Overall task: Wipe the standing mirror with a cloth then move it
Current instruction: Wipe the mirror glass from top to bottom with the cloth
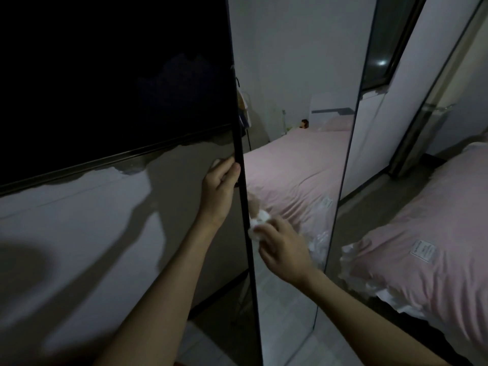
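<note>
The tall standing mirror [295, 75] with a thin black frame fills the middle of the head view and reflects a pink bed and a white wall. My left hand [220, 180] is wrapped around the mirror's left frame edge at mid height. My right hand [280, 245] presses a crumpled white cloth [257, 220] against the glass close to the left frame, just below my left hand. The mirror's foot is out of view.
A dark window [113, 70] and a pale wall [79, 233] lie left of the mirror. A bed with pink bedding [435, 233] stands to the right, close to the mirror's right edge. Light floor tiles [206, 347] show at the bottom.
</note>
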The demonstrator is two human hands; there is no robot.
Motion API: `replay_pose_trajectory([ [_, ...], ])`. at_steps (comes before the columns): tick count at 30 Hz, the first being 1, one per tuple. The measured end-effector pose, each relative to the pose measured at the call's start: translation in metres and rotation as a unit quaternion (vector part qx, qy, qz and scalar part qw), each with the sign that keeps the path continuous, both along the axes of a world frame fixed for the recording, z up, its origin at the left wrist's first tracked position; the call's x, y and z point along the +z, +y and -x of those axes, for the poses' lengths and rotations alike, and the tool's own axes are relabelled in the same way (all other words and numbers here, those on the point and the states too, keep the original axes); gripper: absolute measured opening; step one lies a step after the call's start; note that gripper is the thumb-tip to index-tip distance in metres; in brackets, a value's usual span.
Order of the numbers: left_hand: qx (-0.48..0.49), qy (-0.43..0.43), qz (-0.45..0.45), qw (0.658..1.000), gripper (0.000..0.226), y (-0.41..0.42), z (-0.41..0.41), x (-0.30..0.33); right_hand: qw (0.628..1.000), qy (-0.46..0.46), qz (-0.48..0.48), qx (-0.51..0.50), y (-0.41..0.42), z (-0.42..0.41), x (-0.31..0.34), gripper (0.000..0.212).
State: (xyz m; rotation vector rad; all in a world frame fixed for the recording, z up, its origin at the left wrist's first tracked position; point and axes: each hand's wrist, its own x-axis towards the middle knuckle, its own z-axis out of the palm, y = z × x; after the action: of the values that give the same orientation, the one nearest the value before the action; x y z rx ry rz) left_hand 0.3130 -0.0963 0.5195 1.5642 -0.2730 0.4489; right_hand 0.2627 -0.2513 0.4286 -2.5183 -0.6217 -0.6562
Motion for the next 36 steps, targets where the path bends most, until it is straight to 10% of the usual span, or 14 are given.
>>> replay_pose_trajectory([
  [9, 0.003, 0.009, 0.023, 1.0, 0.018, 0.003, 0.003, -0.009, 0.981, -0.151, -0.121, 0.0, 0.011, -0.007, 0.067, 0.029],
  [15, -0.031, 0.066, 0.037, 0.997, 0.029, 0.002, 0.011, -0.019, 0.983, 0.151, 0.102, 0.018, 0.006, 0.014, -0.001, 0.029],
  [18, -0.045, 0.114, -0.007, 0.992, 0.043, 0.011, 0.016, -0.036, 0.947, 0.319, 0.028, 0.035, 0.005, 0.019, 0.006, 0.028],
  [25, -0.032, 0.191, -0.018, 0.981, 0.016, 0.037, 0.037, -0.069, 0.922, 0.327, -0.176, 0.108, 0.024, 0.017, 0.052, 0.017],
  [36, -0.068, 0.292, 0.0, 0.954, 0.026, 0.081, 0.057, -0.064, 0.898, 0.4, -0.099, 0.156, 0.058, 0.013, 0.06, 0.015],
])
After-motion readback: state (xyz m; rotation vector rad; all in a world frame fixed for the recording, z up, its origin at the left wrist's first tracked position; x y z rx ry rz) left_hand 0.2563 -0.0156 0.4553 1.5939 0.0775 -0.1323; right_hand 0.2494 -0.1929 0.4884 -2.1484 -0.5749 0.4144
